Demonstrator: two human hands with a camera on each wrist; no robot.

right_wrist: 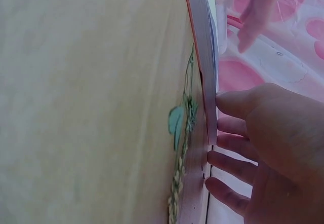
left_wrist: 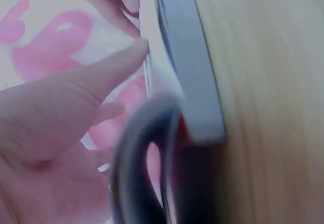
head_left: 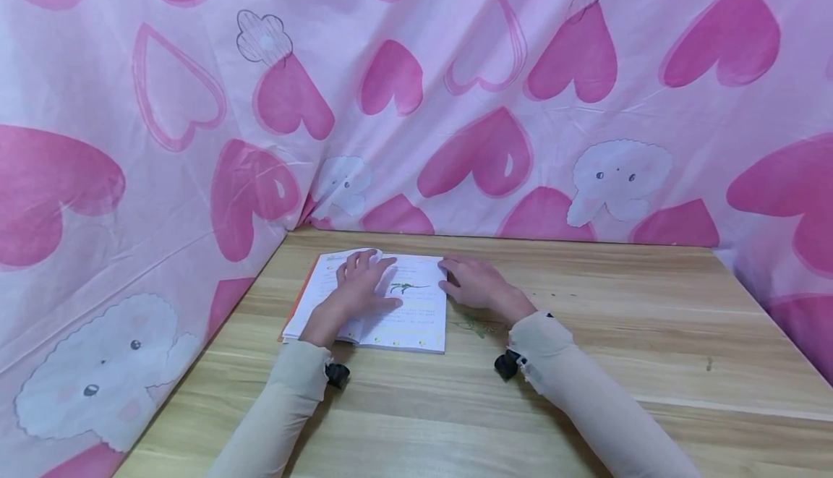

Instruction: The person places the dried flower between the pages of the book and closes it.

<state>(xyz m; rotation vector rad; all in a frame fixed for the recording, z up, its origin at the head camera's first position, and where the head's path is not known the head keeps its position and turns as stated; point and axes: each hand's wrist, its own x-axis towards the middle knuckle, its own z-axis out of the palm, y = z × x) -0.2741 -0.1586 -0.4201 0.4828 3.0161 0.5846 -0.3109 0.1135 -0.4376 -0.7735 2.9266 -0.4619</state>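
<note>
Resting flat on the open book [head_left: 416, 322]: left hand [head_left: 361, 283], right hand [head_left: 478, 284].

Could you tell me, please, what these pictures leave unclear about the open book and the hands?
- Book print: too small in head view.
- Page under the left hand: covered by it.
- Left wrist view: blurred; a dark curved object hides the book's corner.
- Right hand: fingertips hidden behind the book's edge in the right wrist view.
</note>
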